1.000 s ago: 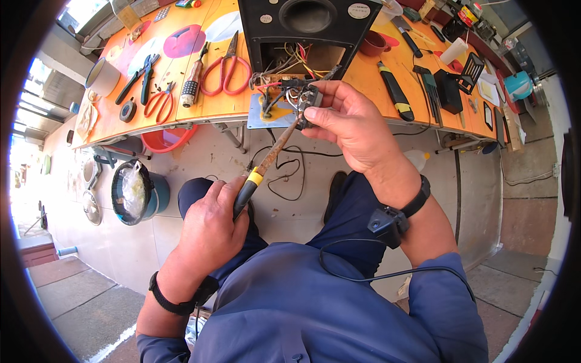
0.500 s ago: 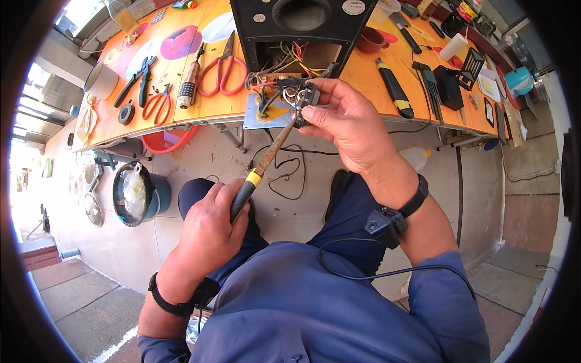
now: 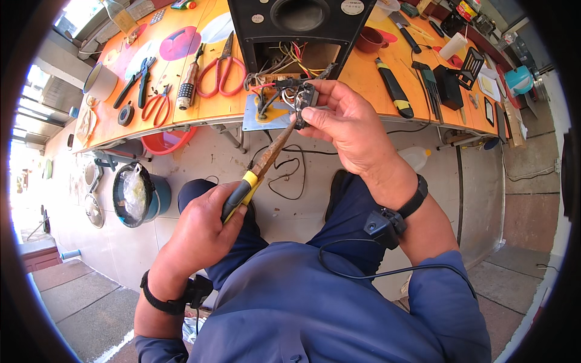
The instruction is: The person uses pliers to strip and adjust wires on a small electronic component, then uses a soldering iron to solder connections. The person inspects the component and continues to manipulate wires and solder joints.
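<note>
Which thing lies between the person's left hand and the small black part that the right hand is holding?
In the head view, rusty-nosed pliers span that stretch, from the left hand to the small black part in the right hand.

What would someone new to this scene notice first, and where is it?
Probably the big black speaker-like cabinet at top middle, with coloured wires in its opening. Below it, the left hand holds rusty pliers toward a small dark part pinched in the right hand. Red-handled scissors also stand out on the orange table, left of the cabinet.
</note>
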`<state>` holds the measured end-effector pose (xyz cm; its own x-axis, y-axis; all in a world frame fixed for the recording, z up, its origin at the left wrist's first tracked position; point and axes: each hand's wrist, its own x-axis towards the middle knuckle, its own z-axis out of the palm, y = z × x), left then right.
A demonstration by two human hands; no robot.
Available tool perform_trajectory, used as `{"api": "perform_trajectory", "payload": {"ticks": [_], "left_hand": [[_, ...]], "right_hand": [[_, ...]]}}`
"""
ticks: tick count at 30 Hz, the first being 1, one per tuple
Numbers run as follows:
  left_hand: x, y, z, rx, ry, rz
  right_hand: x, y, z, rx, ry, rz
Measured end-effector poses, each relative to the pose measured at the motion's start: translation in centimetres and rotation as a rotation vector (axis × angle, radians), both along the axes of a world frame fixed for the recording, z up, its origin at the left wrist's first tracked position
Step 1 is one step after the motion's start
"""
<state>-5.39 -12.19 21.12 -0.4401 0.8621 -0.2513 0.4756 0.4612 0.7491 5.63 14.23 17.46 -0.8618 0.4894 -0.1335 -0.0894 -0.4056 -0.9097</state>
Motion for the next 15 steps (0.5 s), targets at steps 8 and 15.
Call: {"api": "perform_trajectory", "payload": {"ticks": [8,15], "left_hand": [[-0.9,0.3,1.6,-0.102,-0.292,0.012],[-1.4,0.4,3.1,-0.209,-0.464,0.088]], "right_hand": [[0.0,0.1,0.2,0.008,0.018,0.001],[0.0,0.0,0.0,0.011,0.008,0.008]]}}
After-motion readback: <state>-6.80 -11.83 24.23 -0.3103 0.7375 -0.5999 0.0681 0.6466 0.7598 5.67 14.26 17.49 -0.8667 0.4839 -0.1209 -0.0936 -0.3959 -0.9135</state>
